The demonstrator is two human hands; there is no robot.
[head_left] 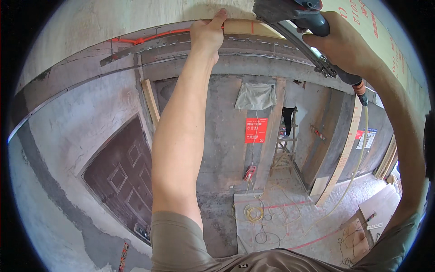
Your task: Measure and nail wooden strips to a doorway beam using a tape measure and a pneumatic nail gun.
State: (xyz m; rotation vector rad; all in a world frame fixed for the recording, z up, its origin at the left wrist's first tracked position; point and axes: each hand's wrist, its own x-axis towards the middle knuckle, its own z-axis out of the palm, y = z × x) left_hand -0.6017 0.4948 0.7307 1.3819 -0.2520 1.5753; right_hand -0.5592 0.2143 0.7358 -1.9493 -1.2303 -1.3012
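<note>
Overhead, my left hand [209, 36] grips the lower edge of a pale plywood board [113, 17]. Its thumb lies against the board and its other fingers are mostly hidden behind. To the right, my right hand [340, 47] is wrapped round the handle of a nail gun [294, 22], whose upper end is close to the board. A pale air hose [362, 140] hangs from the back of the gun. Behind the hands runs a metal ceiling channel [176, 43], with an orange pipe [145, 40] above it.
Far below, a person stands on a wooden stepladder [285, 149]. Coiled yellow cable [253, 213] and loose cords lie on the floor sheet [244, 235]. A dark panelled door [120, 179] is on the left. A small work table [380, 206] stands at lower right, and a wooden strip [346, 154] stands upright.
</note>
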